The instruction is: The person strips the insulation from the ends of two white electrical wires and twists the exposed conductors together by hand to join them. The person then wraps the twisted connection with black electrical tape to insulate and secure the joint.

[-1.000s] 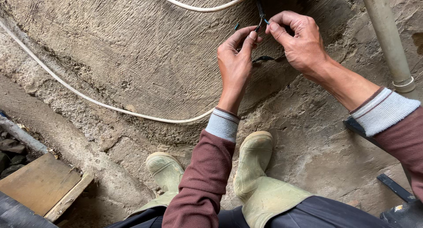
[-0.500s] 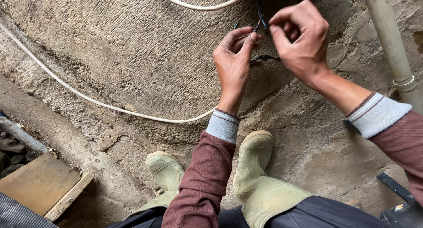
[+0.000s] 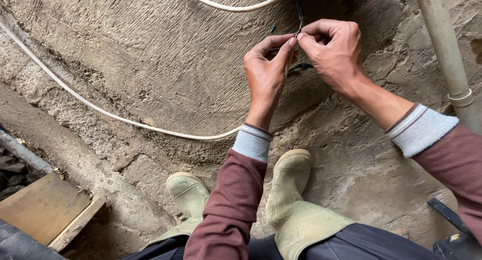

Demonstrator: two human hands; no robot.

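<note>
Both my hands pinch the thin dark wire (image 3: 300, 9) hanging against the rough plastered wall (image 3: 150, 64): left hand (image 3: 266, 72) and right hand (image 3: 334, 51) fingertips closed on its end. Light, bendy; best gripped near the tip.

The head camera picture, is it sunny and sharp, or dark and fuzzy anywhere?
Head view: soft, even daylight, no glare, only faint shadows. The left hand, right hand and thin black wire between them look sharp, as do the rough grey concrete wall and pale green rubber boots. The top edge is darker.
</note>
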